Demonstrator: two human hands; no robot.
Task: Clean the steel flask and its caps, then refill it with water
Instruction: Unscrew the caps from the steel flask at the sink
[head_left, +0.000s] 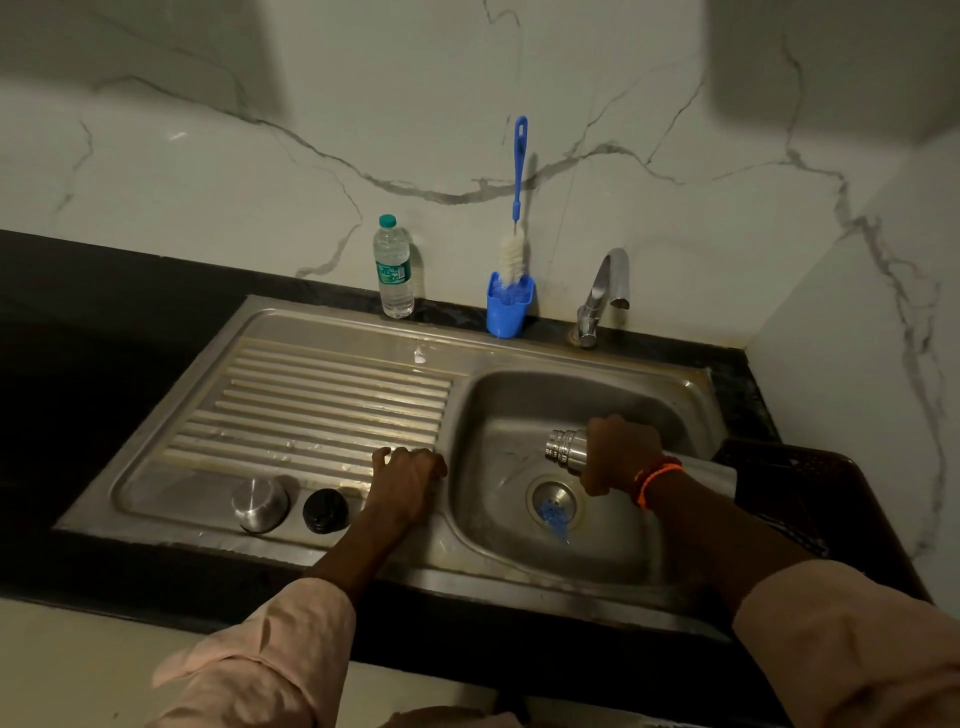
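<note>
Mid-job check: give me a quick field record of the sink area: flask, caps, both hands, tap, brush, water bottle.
flask: steel flask held on its side over the sink basin, mouth pointing left
right hand: right hand grips the flask body
left hand: left hand rests on the drainboard edge, holds nothing
caps: steel cap and black cap on the drainboard, side by side
tap: tap shows no visible stream
brush: bottle brush stands in blue holder
water bottle: plastic bottle upright, capped, by the wall
</note>
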